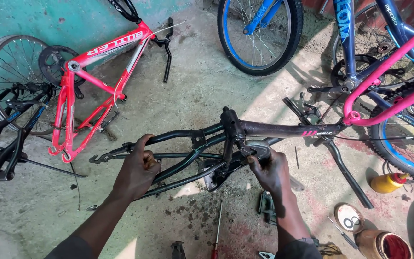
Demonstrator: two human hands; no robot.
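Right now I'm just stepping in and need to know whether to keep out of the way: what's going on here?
A person is working on a dark bicycle frame lying on the concrete floor. The left hand grips the frame's rear stays, and the right hand holds a metal tool against the frame near the seat tube. A red frame leans by the wall, a screwdriver lies near the knees, and a yellow oil bottle and an open tin sit to the right.
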